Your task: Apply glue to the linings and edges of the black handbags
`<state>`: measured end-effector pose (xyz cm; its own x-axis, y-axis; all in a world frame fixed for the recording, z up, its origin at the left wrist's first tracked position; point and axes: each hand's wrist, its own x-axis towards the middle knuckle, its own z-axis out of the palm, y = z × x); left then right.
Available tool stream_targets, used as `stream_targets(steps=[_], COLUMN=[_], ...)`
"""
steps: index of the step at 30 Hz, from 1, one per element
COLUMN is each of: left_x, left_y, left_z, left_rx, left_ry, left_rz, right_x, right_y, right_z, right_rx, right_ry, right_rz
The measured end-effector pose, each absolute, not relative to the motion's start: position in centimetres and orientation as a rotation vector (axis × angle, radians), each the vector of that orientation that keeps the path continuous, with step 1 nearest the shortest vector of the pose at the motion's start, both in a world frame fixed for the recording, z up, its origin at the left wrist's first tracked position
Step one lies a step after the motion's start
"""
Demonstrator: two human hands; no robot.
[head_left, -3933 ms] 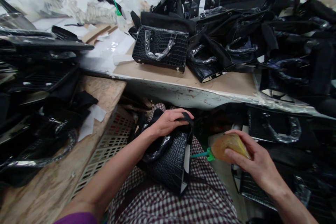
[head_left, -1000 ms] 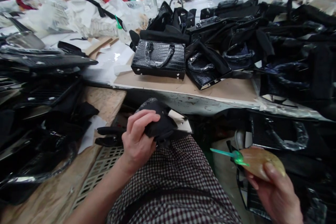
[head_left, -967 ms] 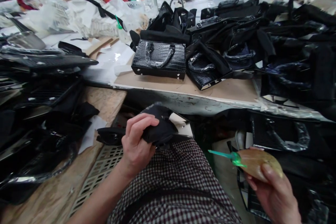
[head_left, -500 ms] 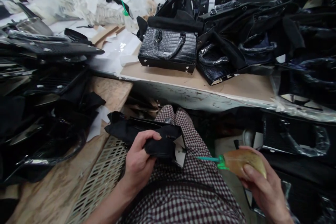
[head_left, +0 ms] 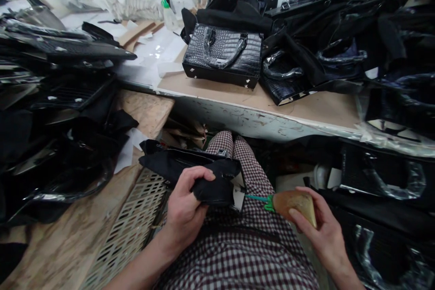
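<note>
Far left there's a heap of glossy black bag panels (head_left: 61,99) slumped over a rough wooden board (head_left: 68,244). Next to it is a pale slotted plastic crate (head_left: 132,231); can't tell what's in it, only the grid side shows.

The left hand (head_left: 185,208) is clenched around a floppy black fabric-covered bag (head_left: 176,165), which sits on the checked trousers (head_left: 238,253) with its pale stiff corner (head_left: 239,199) turned to the right. Can't see whether anything's inside the bag.

Touching or just shy of that corner is the thin green nozzle (head_left: 255,198) of a soft amber squeeze bottle (head_left: 295,200). The right hand (head_left: 322,235) has it wrapped with fingers and thumb. The bottle looks mostly full of something brownish, glue I'd guess.

So my read is they're at the dab-it-on-the-corner stage. That calls for holding the flap dead still and squeezing gently, since the tip is so fine.

Up on the scuffed white workbench (head_left: 244,113) lies a black croc-embossed handbag (head_left: 222,54) with a plastic-wrapped handle. A small clear bottle with a green spout (head_left: 168,13) stands behind it. A big pile of black bags (head_left: 356,22) fills the right.
</note>
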<state>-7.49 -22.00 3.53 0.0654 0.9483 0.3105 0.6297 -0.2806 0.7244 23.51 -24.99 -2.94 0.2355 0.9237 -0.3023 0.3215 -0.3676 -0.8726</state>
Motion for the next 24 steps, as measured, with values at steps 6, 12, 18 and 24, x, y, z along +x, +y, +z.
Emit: stream_targets(steps=[6, 12, 18, 24], left_x=[-6.7, -6.0, -5.6, -5.5], left_y=[-22.2, -22.8, -23.1, -23.2], left_z=[4.2, 4.8, 5.0, 5.2], left_rx=[1.919, 1.904, 1.885, 1.868], left_ry=[1.523, 1.479, 1.489, 1.500], left_rz=[1.086, 1.072, 1.078, 1.062], right_x=[24.1, 24.3, 24.7, 24.9], right_y=[-25.9, -26.3, -26.5, -26.5], right_z=[-2.7, -3.2, -3.6, -2.9], right_rx=[-1.814, -1.773, -1.736, -1.726], right_ry=[-1.155, -1.298, -1.442, -1.498], right_rz=[1.059, 0.918, 0.855, 0.796])
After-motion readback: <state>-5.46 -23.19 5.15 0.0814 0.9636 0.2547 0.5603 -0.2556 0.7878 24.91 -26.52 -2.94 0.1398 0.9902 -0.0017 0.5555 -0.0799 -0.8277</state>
